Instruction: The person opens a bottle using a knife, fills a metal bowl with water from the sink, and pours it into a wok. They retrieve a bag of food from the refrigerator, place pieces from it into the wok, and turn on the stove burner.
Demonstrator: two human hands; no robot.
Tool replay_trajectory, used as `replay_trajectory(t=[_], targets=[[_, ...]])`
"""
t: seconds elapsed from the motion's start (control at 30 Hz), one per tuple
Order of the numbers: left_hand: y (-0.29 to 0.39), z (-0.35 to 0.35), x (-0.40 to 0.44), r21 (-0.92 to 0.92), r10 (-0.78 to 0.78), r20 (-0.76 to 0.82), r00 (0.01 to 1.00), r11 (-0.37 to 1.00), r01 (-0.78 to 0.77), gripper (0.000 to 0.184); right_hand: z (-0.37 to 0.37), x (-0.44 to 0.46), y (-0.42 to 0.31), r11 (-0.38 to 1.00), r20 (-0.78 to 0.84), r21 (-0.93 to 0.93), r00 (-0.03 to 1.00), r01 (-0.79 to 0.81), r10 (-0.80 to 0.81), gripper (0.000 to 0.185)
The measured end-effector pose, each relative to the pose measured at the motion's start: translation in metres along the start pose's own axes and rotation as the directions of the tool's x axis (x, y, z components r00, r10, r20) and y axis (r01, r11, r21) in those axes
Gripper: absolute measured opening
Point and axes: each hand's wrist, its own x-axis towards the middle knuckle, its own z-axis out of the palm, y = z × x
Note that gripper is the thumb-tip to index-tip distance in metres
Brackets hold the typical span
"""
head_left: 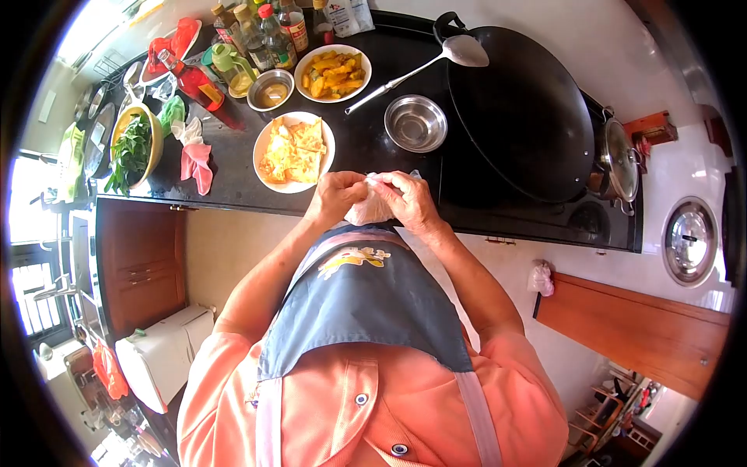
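My left hand (339,194) and my right hand (409,204) are close together at the front edge of the counter. Both pinch the top of a small whitish plastic bag (369,210), which hangs between them in front of my apron (373,303). What the bag contains is hidden. Just beyond my left hand is a white bowl of fried egg (294,152). Farther in, past my right hand, a metal bowl (415,124) rests on the black counter (362,140).
A large black wok (521,117) takes up the right side, with a metal spatula (420,74) beside its rim. Behind are a bowl of yellow pieces (333,73), a small metal bowl (271,91) and several bottles. Leafy greens (131,152) fill a basin at left.
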Motion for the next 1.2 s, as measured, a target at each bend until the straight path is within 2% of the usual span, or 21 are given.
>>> replay_trajectory(t=[0.1, 0.13, 0.2, 0.23, 0.27, 0.33, 0.37, 0.4, 0.47, 0.53, 0.63, 0.7, 0.77, 0.9, 0.97, 1.0, 1.17, 1.2], targets=[[0.014, -0.003, -0.008, 0.003, 0.021, -0.009, 1.0, 1.0, -0.021, 0.035, -0.007, 0.001, -0.005, 0.994, 0.037, 0.067, 0.996, -0.085, 0.083, 0.019], [0.013, -0.003, -0.009, 0.046, 0.107, -0.027, 0.994, 0.993, -0.106, 0.035, -0.01, 0.001, -0.008, 0.988, 0.053, 0.087, 0.991, -0.127, 0.123, 0.019], [0.012, -0.002, -0.007, 0.125, 0.289, -0.04, 0.956, 0.951, -0.282, 0.035, -0.009, 0.001, -0.005, 0.994, 0.055, 0.075, 0.996, -0.078, 0.073, 0.017], [0.019, -0.002, -0.012, 0.083, 0.24, -0.03, 0.97, 0.968, -0.237, 0.034, -0.006, 0.0, -0.002, 0.997, 0.041, 0.05, 0.998, -0.052, 0.05, 0.017], [0.025, -0.002, -0.015, 0.107, 0.152, -0.032, 0.988, 0.983, -0.148, 0.033, -0.005, 0.0, -0.001, 0.99, 0.052, 0.111, 0.995, -0.085, 0.08, 0.018], [0.028, -0.004, -0.014, 0.134, 0.089, 0.025, 0.996, 0.987, -0.092, 0.032, -0.004, -0.002, 0.001, 0.983, 0.073, 0.153, 0.993, -0.106, 0.095, 0.018], [0.027, -0.003, -0.012, 0.149, 0.091, 0.037, 0.995, 0.984, -0.096, 0.031, -0.006, -0.001, 0.0, 0.984, 0.102, 0.151, 0.991, -0.097, 0.082, 0.018], [0.005, -0.002, -0.003, 0.076, 0.121, 0.055, 0.991, 0.989, -0.125, 0.029, -0.008, 0.0, -0.002, 0.984, 0.131, 0.153, 0.989, -0.09, 0.07, 0.019], [0.016, -0.001, -0.005, 0.146, 0.121, 0.046, 0.992, 0.981, -0.127, 0.028, -0.01, 0.003, -0.006, 0.998, 0.108, 0.062, 0.994, -0.027, 0.021, 0.017], [0.032, -0.001, -0.01, 0.272, 0.108, -0.035, 0.994, 0.958, -0.095, 0.032, -0.015, 0.007, -0.011, 0.971, 0.13, -0.16, 0.979, 0.18, -0.16, 0.016], [0.039, -0.004, -0.007, 0.401, 0.109, -0.046, 0.993, 0.913, -0.081, 0.037, -0.022, 0.011, -0.025, 0.795, 0.201, -0.469, 0.923, 0.385, -0.328, 0.018], [0.048, -0.003, -0.005, 0.45, 0.098, -0.06, 0.993, 0.891, -0.061, 0.039, -0.024, 0.01, -0.025, 0.725, 0.302, -0.537, 0.901, 0.431, -0.311, 0.02], [0.046, -0.005, -0.001, 0.418, 0.049, -0.03, 0.998, 0.908, -0.032, 0.039, -0.024, 0.011, -0.024, 0.658, 0.387, -0.582, 0.874, 0.479, -0.294, 0.021], [0.049, -0.005, 0.001, 0.269, -0.04, 0.027, 0.999, 0.963, 0.031, 0.039, -0.019, 0.012, -0.013, 0.645, 0.405, -0.568, 0.856, 0.511, -0.321, 0.015], [0.045, -0.006, 0.002, 0.245, -0.056, 0.045, 0.997, 0.969, 0.043, 0.038, -0.017, 0.014, -0.01, 0.625, 0.4, -0.565, 0.841, 0.539, -0.364, 0.014], [0.042, -0.007, 0.002, 0.233, -0.065, 0.054, 0.996, 0.971, 0.05, 0.038, -0.014, 0.014, -0.008, 0.622, 0.392, -0.591, 0.857, 0.514, -0.336, 0.012], [0.043, 0.001, -0.002, 0.45, 0.065, -0.058, 0.996, 0.892, -0.032, 0.033, 0.001, 0.008, -0.008, 0.621, 0.347, -0.692, 0.924, 0.367, -0.159, 0.012], [0.045, 0.001, -0.003, 0.493, 0.089, -0.074, 0.993, 0.869, -0.041, 0.032, 0.003, 0.007, -0.005, 0.631, 0.338, -0.682, 0.924, 0.371, -0.179, 0.012]])
